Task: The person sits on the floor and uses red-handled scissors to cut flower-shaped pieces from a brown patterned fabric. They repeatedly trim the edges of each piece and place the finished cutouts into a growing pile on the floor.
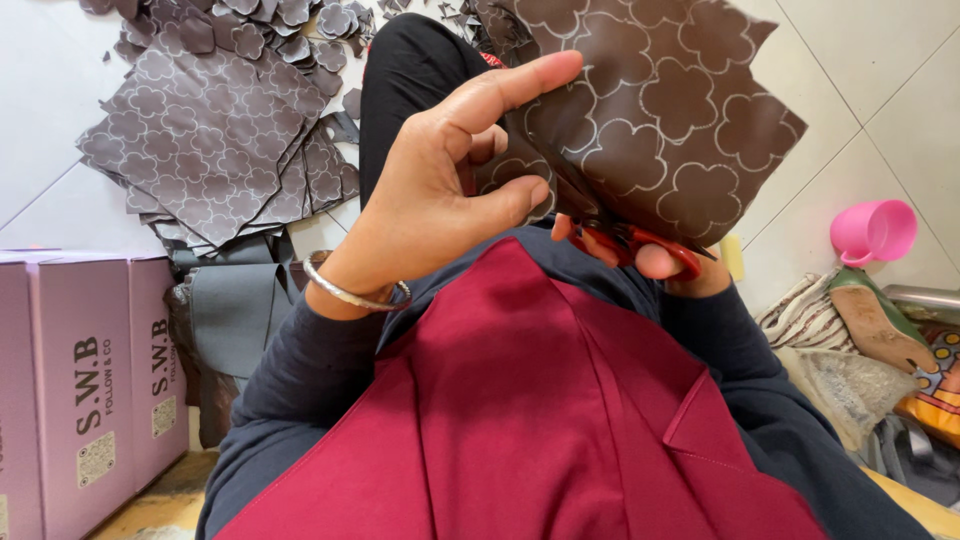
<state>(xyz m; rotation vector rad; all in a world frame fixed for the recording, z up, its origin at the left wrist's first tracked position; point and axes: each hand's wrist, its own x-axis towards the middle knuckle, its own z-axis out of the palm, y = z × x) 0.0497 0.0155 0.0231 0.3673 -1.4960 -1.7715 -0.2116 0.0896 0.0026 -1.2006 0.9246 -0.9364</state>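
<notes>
Left hand (440,190) pinching brown flower-printed sheet (660,110); right hand (655,262) beneath sheet, gripping red scissors (630,240). Left of sheet, cut flowers (290,25) and uncut stack (215,140): partly done.

Your right hand (655,262) lies mostly hidden behind the brown sheet (660,120), so only a thumb and fingertip show on the red scissors (635,243), whose blades you cannot make out. The sheet's top runs off the upper edge. The purple boxes (80,390) are cut by the left edge.
</notes>
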